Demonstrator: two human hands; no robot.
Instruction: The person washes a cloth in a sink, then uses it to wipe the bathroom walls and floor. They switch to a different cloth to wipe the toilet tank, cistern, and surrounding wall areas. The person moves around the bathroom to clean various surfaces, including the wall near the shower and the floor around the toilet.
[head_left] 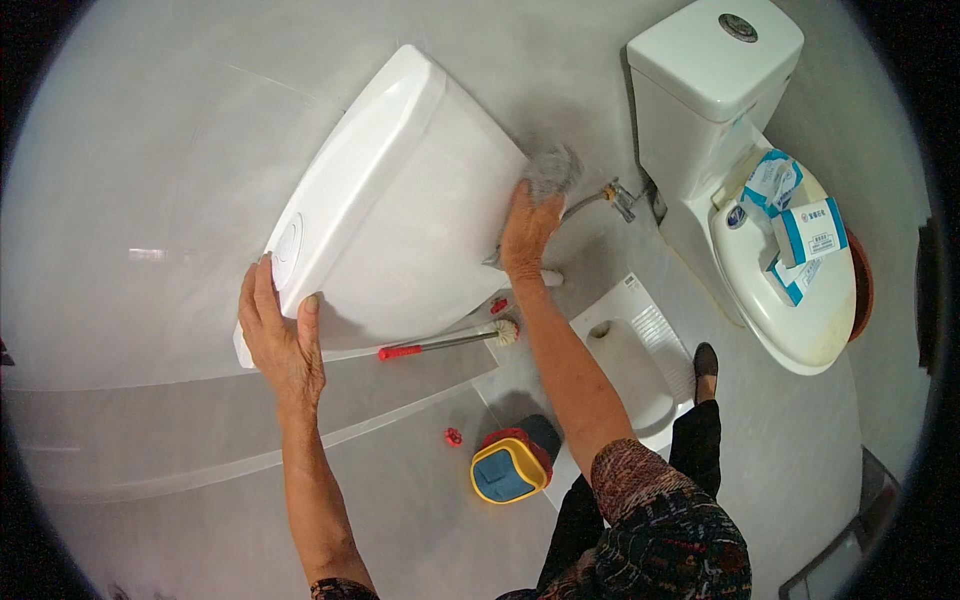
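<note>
A white toilet tank (400,210) is mounted on the grey wall, with a round push button (288,250) on its lid. My left hand (285,335) grips the lid's left corner, thumb on the front side and fingers over the top. At the tank's right side, my right hand (530,235) is closed round a grey, stringy scrubber (553,170) that looks like steel wool and is blurred. It lies at the tank's edge, near a metal valve (618,198) with a hose; whether it touches the tank I cannot tell.
A second toilet (715,70) stands at the right, several blue-and-white boxes (810,230) on its closed lid. Below are a squat toilet (630,370), a red-handled toilet brush (450,342), a yellow-rimmed bin (510,470) and a small red object (453,437).
</note>
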